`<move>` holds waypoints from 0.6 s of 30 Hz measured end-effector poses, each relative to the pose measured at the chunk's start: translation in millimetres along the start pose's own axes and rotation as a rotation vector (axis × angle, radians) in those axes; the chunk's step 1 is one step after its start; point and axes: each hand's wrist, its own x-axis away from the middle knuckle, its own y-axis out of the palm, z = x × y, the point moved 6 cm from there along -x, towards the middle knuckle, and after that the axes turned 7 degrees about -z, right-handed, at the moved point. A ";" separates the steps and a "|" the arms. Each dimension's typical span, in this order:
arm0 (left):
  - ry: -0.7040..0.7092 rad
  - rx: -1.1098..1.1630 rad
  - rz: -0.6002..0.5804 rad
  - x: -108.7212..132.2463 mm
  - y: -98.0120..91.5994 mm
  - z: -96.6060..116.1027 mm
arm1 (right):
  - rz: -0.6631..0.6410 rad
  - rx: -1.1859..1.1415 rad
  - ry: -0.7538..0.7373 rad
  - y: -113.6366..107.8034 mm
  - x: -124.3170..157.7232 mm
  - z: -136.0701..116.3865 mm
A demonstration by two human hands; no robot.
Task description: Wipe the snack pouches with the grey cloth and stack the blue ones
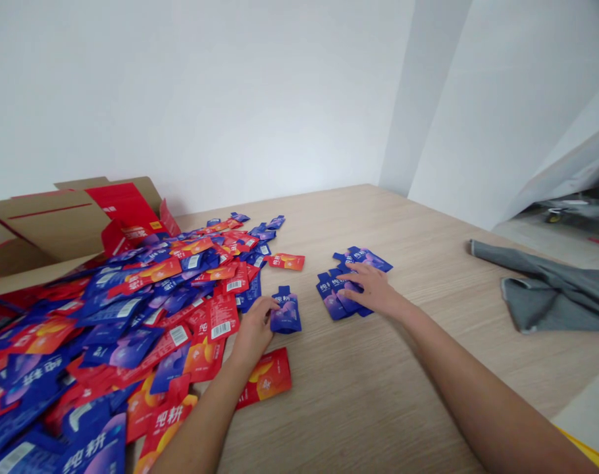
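My left hand (256, 329) pinches the left edge of a blue pouch (286, 315) with a purple print, at the right margin of a big heap. To the right, my right hand (371, 288) rests with fingers spread over a small group of blue pouches (333, 303). Two more blue pouches (371, 257) overlap just behind those fingers. Part of the group is hidden under the hand. A red pouch (272, 375) with orange fruit print lies partly behind my left forearm.
A heap of mixed red and blue pouches (176, 342) covers the table's left side. Behind it stands an open red cardboard box (126, 204). A grey cloth (551, 289) lies at the right edge of the wooden table (428, 237), and a white wall (280, 99) rises behind.
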 end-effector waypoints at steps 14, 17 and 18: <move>0.037 -0.008 0.015 0.8 3.0 -4.0 | 0.058 -0.073 -0.060 1.9 -1.5 -3.6; 0.091 -0.064 -0.004 1.3 2.5 3.4 | 0.217 -0.274 -0.192 -8.6 4.2 -25.6; 0.122 -0.090 0.002 1.4 0.9 7.3 | 0.207 -0.353 -0.216 -7.9 6.3 -34.4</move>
